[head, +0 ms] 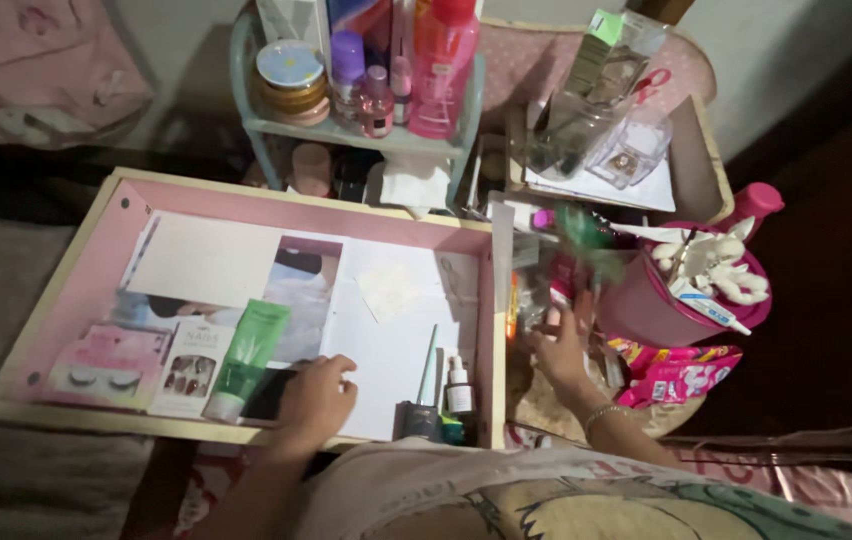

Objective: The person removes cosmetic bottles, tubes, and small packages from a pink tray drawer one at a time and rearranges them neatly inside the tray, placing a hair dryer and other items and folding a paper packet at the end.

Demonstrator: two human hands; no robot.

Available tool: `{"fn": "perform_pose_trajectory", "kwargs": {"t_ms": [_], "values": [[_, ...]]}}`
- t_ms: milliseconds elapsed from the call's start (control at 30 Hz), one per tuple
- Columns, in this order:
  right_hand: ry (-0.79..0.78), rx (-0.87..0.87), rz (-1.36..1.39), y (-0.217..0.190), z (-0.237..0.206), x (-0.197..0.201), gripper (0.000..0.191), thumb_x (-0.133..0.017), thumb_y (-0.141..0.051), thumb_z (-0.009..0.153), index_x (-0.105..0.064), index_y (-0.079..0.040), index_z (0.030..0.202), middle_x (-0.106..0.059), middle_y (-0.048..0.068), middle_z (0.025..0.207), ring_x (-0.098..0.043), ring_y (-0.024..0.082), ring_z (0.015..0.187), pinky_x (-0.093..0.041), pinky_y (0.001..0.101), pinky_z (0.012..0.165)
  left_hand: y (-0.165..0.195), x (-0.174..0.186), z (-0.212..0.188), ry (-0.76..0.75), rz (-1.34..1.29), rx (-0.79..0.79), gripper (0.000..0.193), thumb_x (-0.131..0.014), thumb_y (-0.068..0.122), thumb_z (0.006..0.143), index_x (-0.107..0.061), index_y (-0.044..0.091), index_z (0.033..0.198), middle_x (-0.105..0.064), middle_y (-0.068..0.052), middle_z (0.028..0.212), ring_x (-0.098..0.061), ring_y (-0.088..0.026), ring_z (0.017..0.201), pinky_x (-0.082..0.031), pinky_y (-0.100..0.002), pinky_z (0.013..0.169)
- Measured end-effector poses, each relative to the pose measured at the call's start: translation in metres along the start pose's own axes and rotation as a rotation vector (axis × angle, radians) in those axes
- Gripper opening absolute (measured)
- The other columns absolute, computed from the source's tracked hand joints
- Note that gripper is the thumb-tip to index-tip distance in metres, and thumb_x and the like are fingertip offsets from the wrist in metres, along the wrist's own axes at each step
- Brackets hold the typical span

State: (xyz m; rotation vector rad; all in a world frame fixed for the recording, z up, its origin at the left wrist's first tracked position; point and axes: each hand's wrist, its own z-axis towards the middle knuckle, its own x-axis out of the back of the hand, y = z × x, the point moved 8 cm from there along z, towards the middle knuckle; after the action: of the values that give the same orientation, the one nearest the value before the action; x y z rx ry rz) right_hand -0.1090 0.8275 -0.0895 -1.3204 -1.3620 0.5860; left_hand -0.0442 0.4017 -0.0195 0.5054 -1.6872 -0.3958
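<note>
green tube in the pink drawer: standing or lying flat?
Lying flat. The green tube rests lengthwise on the pink drawer floor, white cap toward the front, beside the left hand.

I see a dim indoor scene lit unevenly from above. The light falls mostly on the middle, where the pink drawer [96, 260] and its white paper lining look brightest. Toward the frame's left, right and lower edges everything sinks into deep shadow, nearly black at the right. My right hand [558, 352] and the green item just above it are smeared by motion blur. My left hand [314, 400] looks fairly sharp. Colours look muted and slightly grainy. Straight edges bow a little near the corners.
</note>
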Motion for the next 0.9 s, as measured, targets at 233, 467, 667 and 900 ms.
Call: {"fn": "perform_pose_trajectory", "kwargs": {"t_ms": [233, 467, 667, 900], "values": [[-0.207, -0.093, -0.283, 0.039, 0.022, 0.009, 0.044, -0.079, -0.029, 0.084, -0.072, -0.003, 0.117, -0.078, 0.011, 0.105, -0.067, 0.016, 0.082, -0.054, 0.0302, 0.068, 0.018, -0.004, -0.005, 0.026, -0.001, -0.029, 0.023, -0.064, 0.014, 0.082, -0.073, 0.015, 0.103, -0.072, -0.009, 0.1, -0.068, -0.031, 0.098, -0.055, -0.044, 0.086], [-0.296, -0.199, -0.282, 0.043, 0.02, -0.018, 0.046, -0.076, -0.029, 0.087, -0.067, -0.001, 0.122, -0.076, 0.012, 0.108, -0.072, 0.019, 0.092, -0.058, 0.0335, 0.075, 0.032, -0.005, -0.003, 0.01, -0.008, -0.022, 0.02, -0.065, 0.014, 0.082, -0.074, 0.014, 0.1, -0.072, -0.008, 0.099, -0.067, -0.031, 0.1, -0.054, -0.045, 0.087], [-0.201, -0.068, -0.228, 0.04, 0.038, -0.012, 0.039, -0.083, -0.02, 0.08, -0.068, 0.001, 0.109, -0.074, 0.009, 0.098, -0.071, 0.016, 0.088, -0.057, 0.0295, 0.077, 0.038, -0.011, 0.004, -0.027, -0.025, -0.005, 0.022, -0.065, 0.012, 0.082, -0.074, 0.016, 0.101, -0.073, -0.007, 0.096, -0.069, -0.03, 0.097, -0.056, -0.043, 0.085], [-0.027, 0.061, 0.203, 0.045, 0.055, 0.022, 0.015, -0.067, -0.009, 0.094, -0.074, 0.003, 0.1, -0.069, 0.002, 0.085, -0.062, 0.011, 0.078, -0.049, 0.0263, 0.068, 0.042, -0.013, 0.01, -0.036, -0.075, 0.01, 0.024, -0.063, 0.01, 0.082, -0.073, 0.015, 0.103, -0.072, -0.007, 0.096, -0.068, -0.028, 0.097, -0.055, -0.042, 0.085]]}}
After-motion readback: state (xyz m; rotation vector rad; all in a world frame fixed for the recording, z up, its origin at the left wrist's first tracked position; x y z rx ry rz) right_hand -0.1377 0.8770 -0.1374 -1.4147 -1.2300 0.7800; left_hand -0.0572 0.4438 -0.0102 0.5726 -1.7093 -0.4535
